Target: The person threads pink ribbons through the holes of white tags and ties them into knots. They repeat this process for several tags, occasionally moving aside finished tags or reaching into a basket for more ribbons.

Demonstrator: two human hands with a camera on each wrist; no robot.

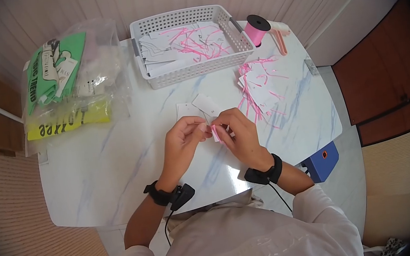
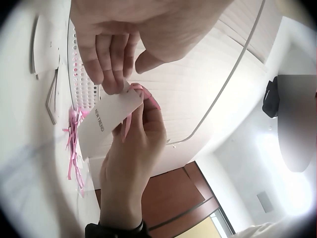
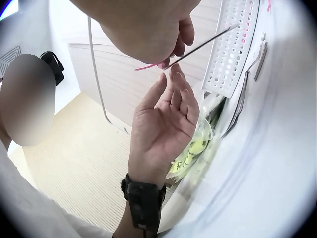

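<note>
My right hand (image 1: 239, 134) pinches a white printed tag (image 2: 110, 116) near its top end, together with a looped pink ribbon (image 2: 127, 126). In the left wrist view my left hand (image 2: 148, 29) reaches in from above, fingertips at that same end of the tag and its thumb apart from the fingers. The right wrist view shows the tag edge-on (image 3: 203, 44), and my left palm (image 3: 166, 124) turned up with fingers loosely bent. Loose white tags (image 1: 188, 110) lie on the table just beyond my hands.
A white basket (image 1: 197, 71) of tags and ribbons stands at the back. To its right are a pink ribbon spool (image 1: 257, 30) and scissors (image 1: 280, 43); nearer lie ribboned tags (image 1: 261, 92). Plastic-wrapped packages (image 1: 72, 83) fill the back left.
</note>
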